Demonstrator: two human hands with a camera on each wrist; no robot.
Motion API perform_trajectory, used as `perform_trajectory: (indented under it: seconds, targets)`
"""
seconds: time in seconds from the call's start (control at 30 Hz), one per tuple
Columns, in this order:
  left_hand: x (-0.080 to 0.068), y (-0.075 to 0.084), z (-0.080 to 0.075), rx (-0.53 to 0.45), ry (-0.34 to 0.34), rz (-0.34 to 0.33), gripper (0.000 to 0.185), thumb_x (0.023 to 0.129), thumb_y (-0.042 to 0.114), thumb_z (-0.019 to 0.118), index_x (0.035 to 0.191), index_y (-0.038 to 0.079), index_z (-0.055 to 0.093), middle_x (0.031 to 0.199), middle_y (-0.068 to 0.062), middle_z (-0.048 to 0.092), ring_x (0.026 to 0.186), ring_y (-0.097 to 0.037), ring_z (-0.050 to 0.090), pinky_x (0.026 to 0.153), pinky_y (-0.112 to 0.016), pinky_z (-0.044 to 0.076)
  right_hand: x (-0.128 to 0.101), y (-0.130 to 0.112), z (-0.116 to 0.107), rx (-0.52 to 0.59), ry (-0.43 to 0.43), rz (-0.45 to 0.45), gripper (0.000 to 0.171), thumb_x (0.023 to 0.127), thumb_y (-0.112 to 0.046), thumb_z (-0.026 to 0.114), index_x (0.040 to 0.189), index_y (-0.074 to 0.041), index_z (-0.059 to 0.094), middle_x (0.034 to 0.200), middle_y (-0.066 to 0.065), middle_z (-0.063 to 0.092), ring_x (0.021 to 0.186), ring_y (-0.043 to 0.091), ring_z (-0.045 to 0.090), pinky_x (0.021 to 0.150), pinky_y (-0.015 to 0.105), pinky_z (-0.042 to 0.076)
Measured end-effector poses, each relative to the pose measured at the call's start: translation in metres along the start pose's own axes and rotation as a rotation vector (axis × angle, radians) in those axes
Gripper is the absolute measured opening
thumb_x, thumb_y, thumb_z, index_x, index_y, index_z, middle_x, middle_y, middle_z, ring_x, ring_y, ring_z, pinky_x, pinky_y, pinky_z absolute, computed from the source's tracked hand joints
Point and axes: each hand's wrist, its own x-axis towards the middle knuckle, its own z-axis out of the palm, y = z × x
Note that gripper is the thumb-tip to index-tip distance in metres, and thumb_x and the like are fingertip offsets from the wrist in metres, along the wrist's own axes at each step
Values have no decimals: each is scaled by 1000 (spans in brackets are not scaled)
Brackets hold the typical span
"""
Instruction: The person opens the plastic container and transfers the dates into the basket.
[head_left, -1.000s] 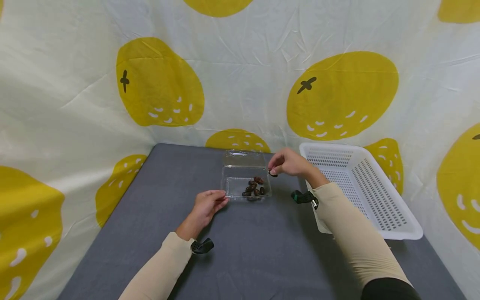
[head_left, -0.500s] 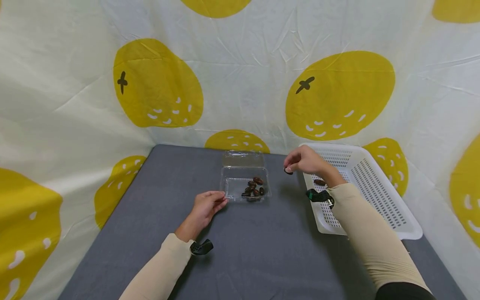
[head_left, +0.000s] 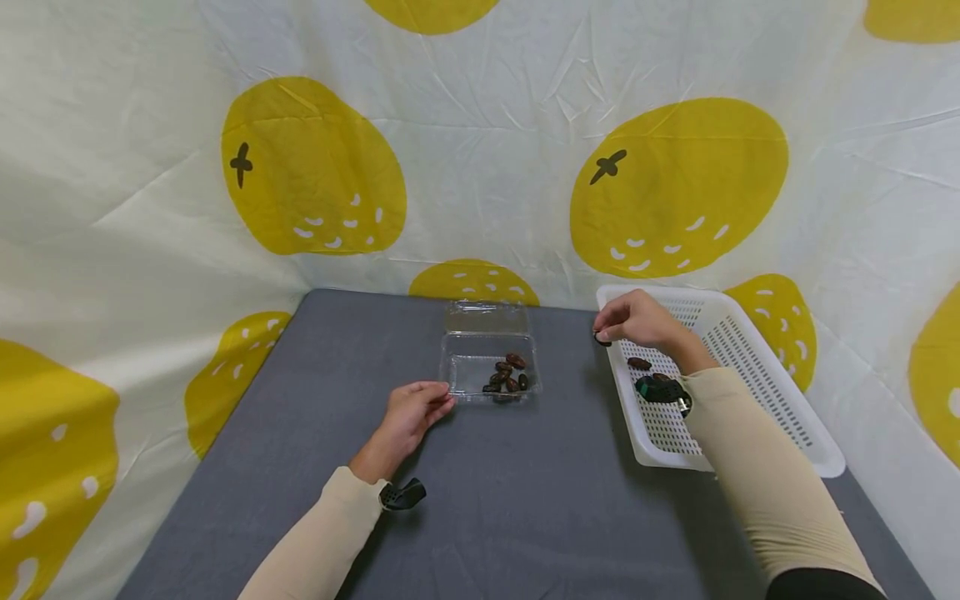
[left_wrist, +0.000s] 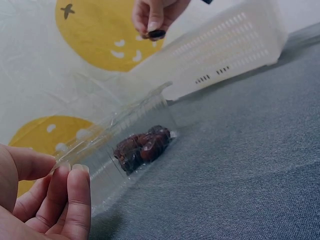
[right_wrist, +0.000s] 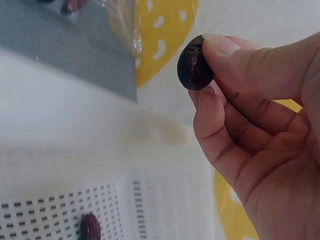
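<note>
a: head view, right of centre: the right hand [head_left: 637, 321] pinches one dark date [head_left: 602, 339] between thumb and fingertips, just above the near-left rim of the white basket [head_left: 757, 392]. the right wrist view shows the same pinch close up, date [right_wrist: 195, 69] at the fingertips.

b: and the left hand [head_left: 411, 412]?

a: left of centre, it rests on the grey table [head_left: 315, 400] with its fingertips against the left corner of the clear box [head_left: 472, 372]. in the left wrist view the fingers [left_wrist: 75, 195] lie together, lightly curled, touching the box rim. it reads as steadying rather than gripping.

b: how far along would you say?

a: early, i'd judge. one date in the basket [head_left: 639, 363] lies on the holed floor, also visible at the bottom of the right wrist view [right_wrist: 90, 226]. a small heap of dates [head_left: 507, 375] sits in the right half of the box. so one is across, one is in the air, several are left.

b: anything in the way?

a: only the basket wall under the held date. the box lid [head_left: 486, 317] stands open at the back, clear of the path. behind everything hangs a white cloth with yellow fruit shapes [head_left: 315, 167].
</note>
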Motion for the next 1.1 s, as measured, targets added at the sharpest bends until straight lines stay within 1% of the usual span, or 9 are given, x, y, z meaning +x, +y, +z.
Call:
perform_trajectory:
  seconds: [0.17, 0.23, 0.5, 0.63, 0.8, 1.0, 1.1]
  targets:
    - [-1, 0, -1, 0, -2, -1, 9, 96, -3, 69, 104, -8, 70, 85, -8, 75, 78, -13, 73, 74, -25, 65, -4, 14, -8, -17, 24, 28, 17, 88, -5, 81, 102, 5, 78, 91, 14, 78, 76, 13, 63, 70, 22, 54]
    - [-1, 1, -1, -3, -2, -1, 8, 96, -4, 68, 103, -7, 71, 85, -8, 75, 78, -13, 73, 74, -25, 65, -5, 20, -10, -12, 30, 37, 17, 88, -4, 80, 102, 5, 77, 92, 16, 78, 76, 12, 64, 70, 22, 54]
    - [0, 1, -4, -11, 6, -11, 15, 96, -4, 68, 109, -11, 69, 85, -9, 75, 77, -13, 73, 74, -26, 65, -15, 33, -17, -13, 33, 68, 21, 89, -6, 81, 105, 6, 76, 96, 17, 78, 76, 9, 64, 71, 24, 55]
    - [0, 1, -2, -10, -2, -11, 17, 96, -3, 69, 110, -11, 69, 85, -9, 74, 77, -13, 73, 74, -26, 65, -23, 40, -22, -41, 47, 94, 22, 89, -8, 81, 105, 6, 77, 94, 14, 78, 76, 10, 63, 71, 28, 55]
    - [1, -1, 0, -18, -10, -4, 12, 96, -4, 68, 106, -9, 69, 84, -9, 74, 77, -13, 72, 73, -25, 65, -30, 50, -26, -50, 51, 113, 21, 90, -9, 80, 106, 4, 77, 94, 13, 78, 79, 10, 63, 74, 26, 55]
    - [2, -2, -1, -9, -7, 1, 14, 96, -3, 68, 108, -10, 68, 84, -8, 74, 76, -13, 72, 72, -25, 64, -34, 60, -27, -53, 72, 134, 20, 91, -8, 79, 107, 4, 77, 94, 14, 78, 79, 11, 64, 75, 29, 56]
    - [2, -3, -1, -3, -2, 3, 15, 96, -3, 68, 109, -10, 68, 84, -8, 74, 76, -13, 72, 72, -25, 64, -37, 66, -28, -55, 74, 145, 22, 92, -10, 79, 108, 5, 77, 95, 15, 78, 80, 13, 64, 74, 27, 55]
